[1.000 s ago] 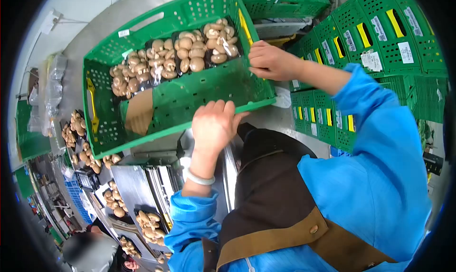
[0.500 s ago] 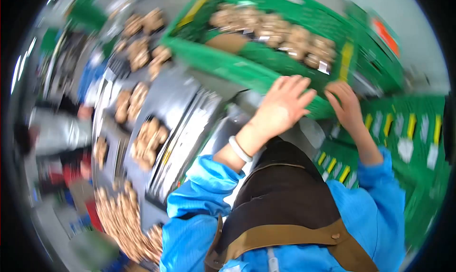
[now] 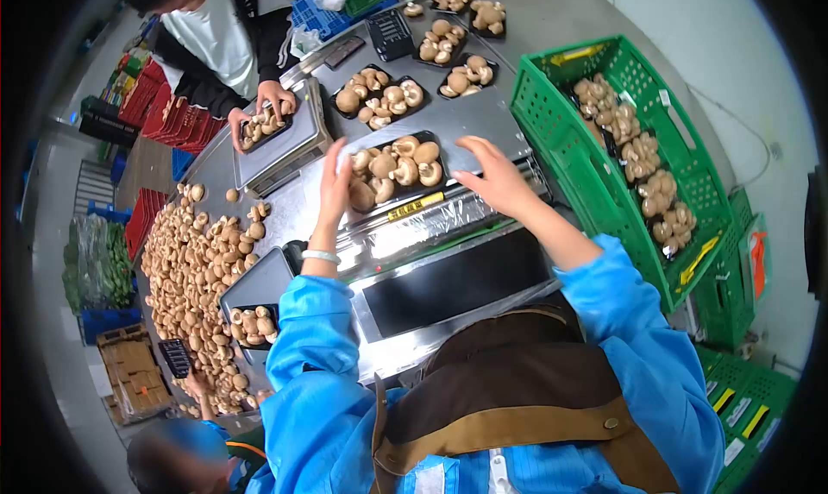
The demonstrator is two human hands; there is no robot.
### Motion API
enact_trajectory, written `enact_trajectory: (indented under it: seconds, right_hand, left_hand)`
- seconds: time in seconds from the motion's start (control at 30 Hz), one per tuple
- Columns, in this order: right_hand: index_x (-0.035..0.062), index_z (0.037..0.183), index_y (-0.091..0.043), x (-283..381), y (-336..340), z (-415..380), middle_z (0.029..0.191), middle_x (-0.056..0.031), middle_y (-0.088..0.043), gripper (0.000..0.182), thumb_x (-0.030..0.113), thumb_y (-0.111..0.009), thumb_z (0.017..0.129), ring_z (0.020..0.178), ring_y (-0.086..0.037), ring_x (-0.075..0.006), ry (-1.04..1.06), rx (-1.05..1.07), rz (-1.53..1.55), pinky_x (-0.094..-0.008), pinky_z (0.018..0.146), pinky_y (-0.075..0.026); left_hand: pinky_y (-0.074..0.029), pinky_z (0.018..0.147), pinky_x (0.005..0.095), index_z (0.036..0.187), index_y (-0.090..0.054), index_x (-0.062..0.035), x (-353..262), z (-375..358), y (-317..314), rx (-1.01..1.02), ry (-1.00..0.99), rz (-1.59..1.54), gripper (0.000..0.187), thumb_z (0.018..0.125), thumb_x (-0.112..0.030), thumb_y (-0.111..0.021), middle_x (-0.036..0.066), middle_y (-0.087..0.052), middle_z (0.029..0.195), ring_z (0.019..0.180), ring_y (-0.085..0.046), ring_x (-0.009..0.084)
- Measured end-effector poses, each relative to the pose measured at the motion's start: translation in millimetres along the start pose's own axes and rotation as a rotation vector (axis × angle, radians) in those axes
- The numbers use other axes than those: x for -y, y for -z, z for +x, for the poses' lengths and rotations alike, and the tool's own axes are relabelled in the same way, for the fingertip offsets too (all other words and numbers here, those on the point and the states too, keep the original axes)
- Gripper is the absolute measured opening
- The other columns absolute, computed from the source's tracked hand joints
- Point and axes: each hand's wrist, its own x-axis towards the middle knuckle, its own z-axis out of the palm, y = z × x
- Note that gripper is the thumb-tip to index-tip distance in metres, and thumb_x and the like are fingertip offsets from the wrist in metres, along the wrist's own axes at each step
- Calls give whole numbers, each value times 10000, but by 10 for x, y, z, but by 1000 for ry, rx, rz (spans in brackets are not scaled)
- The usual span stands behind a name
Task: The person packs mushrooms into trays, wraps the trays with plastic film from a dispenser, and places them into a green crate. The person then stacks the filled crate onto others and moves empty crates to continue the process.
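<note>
A black tray of mushrooms (image 3: 404, 164) sits on the wrapping machine (image 3: 431, 235), just behind its strip of clear film. At the tray's left end is my left hand (image 3: 334, 186), fingers stretched upward and right at the edge. My right hand (image 3: 496, 176) hovers off the right end, thumb and fingers apart, with nothing in it. Close beyond the tray stand more filled mushroom trays (image 3: 379, 93) on the steel table.
On my right stands a green crate (image 3: 595, 153) holding several mushroom trays. A heap of loose mushrooms (image 3: 194, 278) covers the left side. Across the table a person's hands (image 3: 263, 114) hold a tray over a scale (image 3: 289, 144). Another person (image 3: 185, 455) reaches into the heap with a black tray.
My view has swung from the green crate to the wrapping machine. Both hands have left the crate's edge and now flank a mushroom tray on the machine.
</note>
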Motion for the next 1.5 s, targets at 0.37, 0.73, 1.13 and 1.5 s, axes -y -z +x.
enact_trajectory:
  seconds: [0.37,0.73,1.13,1.5]
  right_hand:
    - [44,1333,-440,-422,-651,538,1406,-211,-374,655,391,-676,829,1286,-373,-396,-29,126,-199,-455,1062,-335]
    - [30,1114,-567,-430,451,143,1017,-129,-592,420,200,-742,772,958,-577,-301,-144,-55,-136,-373,835,-490]
    - [17,744,-556,-370,390,-339,664,-71,-545,259,209,-574,915,588,-516,-244,-389,290,198,-334,556,-394]
    - [48,985,-560,-197,18,1214,1107,-108,-654,213,250,-493,991,1055,-601,-245,-199,-120,496,-366,950,-430]
  left_hand:
    - [-422,803,409,884,-648,-39,-223,37,-768,-363,36,355,254,875,-292,-628,122,-618,860,911,-531,318]
    - [-460,815,276,1064,-647,29,-330,-758,575,-356,388,168,270,918,-193,-600,108,-674,972,879,-607,166]
    - [-409,623,332,794,-575,0,-376,-1215,292,95,574,-103,237,917,-203,-574,64,-559,686,674,-548,186]
    - [-438,876,363,968,-530,-53,-402,416,69,-197,-19,-156,203,1005,-225,-428,111,-616,1043,956,-589,231]
